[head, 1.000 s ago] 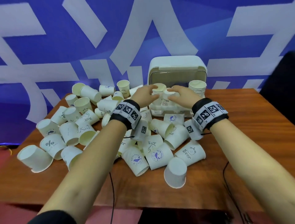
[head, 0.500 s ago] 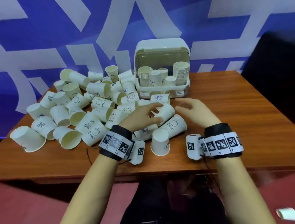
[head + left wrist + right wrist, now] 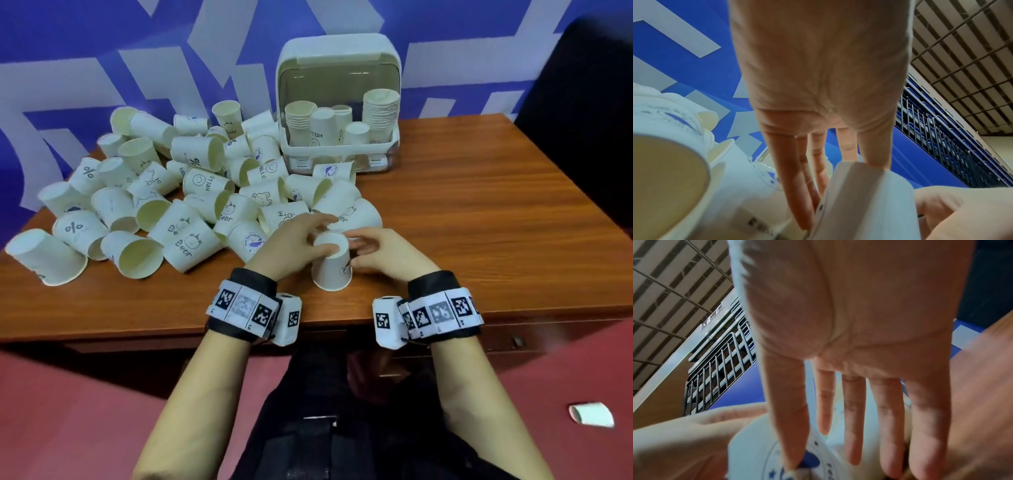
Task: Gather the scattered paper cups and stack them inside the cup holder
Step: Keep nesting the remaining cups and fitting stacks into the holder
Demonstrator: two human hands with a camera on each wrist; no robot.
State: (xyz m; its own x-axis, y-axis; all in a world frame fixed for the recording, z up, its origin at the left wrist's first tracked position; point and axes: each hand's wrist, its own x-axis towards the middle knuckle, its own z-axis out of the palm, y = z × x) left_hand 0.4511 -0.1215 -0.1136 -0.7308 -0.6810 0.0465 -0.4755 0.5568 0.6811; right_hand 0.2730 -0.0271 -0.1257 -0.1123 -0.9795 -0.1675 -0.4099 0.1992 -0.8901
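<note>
An upside-down white paper cup stands near the table's front edge, between my two hands. My left hand holds its top, thumb on the near side and fingers behind; in the left wrist view the cup lies between thumb and nearly straight fingers. My right hand touches the cup's right side with the thumb, its fingers straight and blurred. The white cup holder stands at the back with its lid up and holds stacks of cups. Several loose cups lie scattered to the left.
The wooden table shows bare wood on its right half. A dark chair stands at the far right. A blue and white banner hangs behind. A white object lies on the red floor.
Both hands drew back from the cup holder to the front of the table and closed in on the upside-down cup. The head view pulled back and tilted down.
</note>
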